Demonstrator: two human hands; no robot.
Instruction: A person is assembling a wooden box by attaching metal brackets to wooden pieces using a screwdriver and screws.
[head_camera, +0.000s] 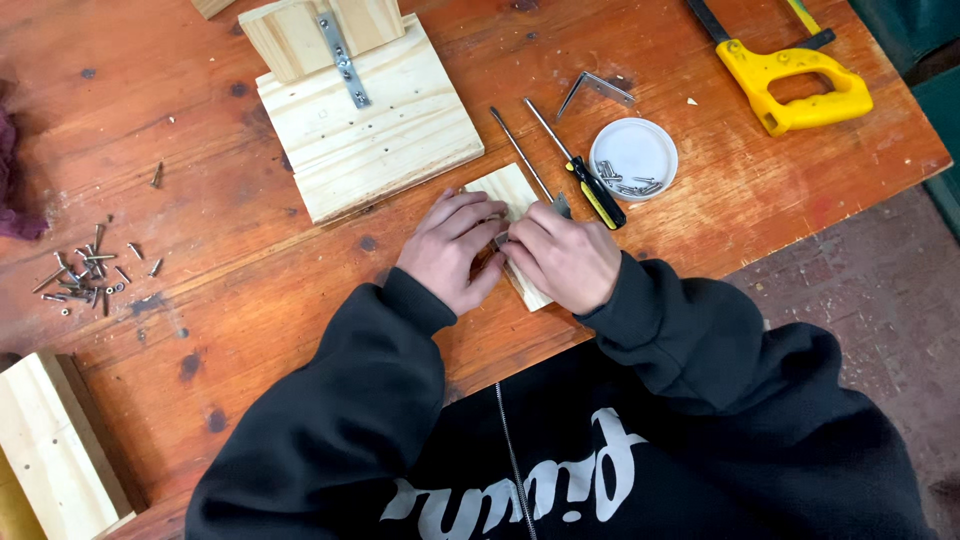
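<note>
Wooden block under both curled hands

A black zip-up hoodie with long sleeves, ribbed cuffs and large white chest lettering.

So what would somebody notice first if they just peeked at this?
Probably the two hands in the middle: the left hand and right hand press together on a small pale wood block on the orange-brown table. Next, the bright yellow saw handle at the top right, and the white lid of screws beside two screwdrivers.
</note>
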